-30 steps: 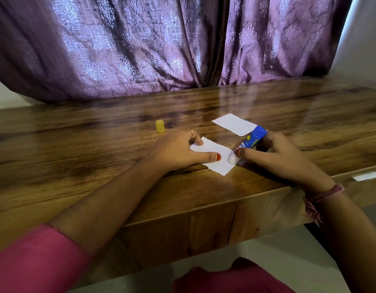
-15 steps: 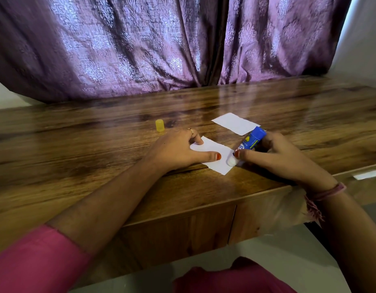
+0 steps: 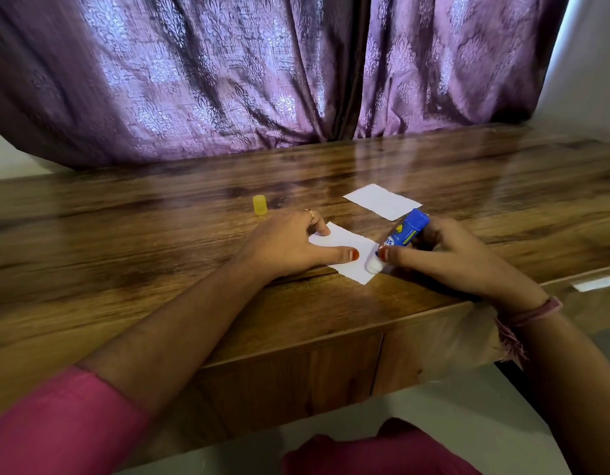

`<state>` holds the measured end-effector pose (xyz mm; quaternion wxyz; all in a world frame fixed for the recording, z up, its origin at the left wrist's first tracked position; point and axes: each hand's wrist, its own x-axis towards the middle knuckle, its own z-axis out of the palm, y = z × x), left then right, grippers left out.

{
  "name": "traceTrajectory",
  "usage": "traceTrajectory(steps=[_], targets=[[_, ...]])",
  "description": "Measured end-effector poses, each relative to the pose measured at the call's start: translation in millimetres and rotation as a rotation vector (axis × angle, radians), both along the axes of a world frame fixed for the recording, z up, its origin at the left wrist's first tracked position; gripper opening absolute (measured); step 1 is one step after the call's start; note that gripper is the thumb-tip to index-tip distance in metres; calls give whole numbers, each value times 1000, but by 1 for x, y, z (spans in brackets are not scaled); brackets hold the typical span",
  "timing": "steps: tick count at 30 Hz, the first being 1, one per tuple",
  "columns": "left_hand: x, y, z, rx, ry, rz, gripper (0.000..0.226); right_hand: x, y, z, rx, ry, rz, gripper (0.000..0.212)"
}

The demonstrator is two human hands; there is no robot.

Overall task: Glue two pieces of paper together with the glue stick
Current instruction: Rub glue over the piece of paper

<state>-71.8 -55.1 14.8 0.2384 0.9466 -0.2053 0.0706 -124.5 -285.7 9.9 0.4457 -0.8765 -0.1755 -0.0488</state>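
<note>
Left hand (image 3: 283, 245) flat, fingers straight, pressing near paper (image 3: 344, 257) at frame centre. Right hand (image 3: 444, 258) wrapped around blue glue stick (image 3: 404, 234), white tip touching that paper's right edge. Second paper (image 3: 382, 202) just above. Yellow cap (image 3: 259, 204) upright, left of centre on the table (image 3: 125, 241).

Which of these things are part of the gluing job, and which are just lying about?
Part of the job:
glue stick
near paper
far paper
yellow cap

Just there:
purple curtain
white scrap
</note>
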Motion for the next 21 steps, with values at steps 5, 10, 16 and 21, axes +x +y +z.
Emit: traceTrajectory(steps=[5,10,16,21], targets=[[0,0,0,-1,0,7,55,-2,3,2,-12,-7,61,36],[0,0,0,1,-12,1,54,1,2,0,19,-11,66,58],[0,-1,1,12,-12,4,55,0,0,-2,10,-23,125,64],[-1,-1,1,0,1,12,55,-1,2,-2,-10,-21,158,65]])
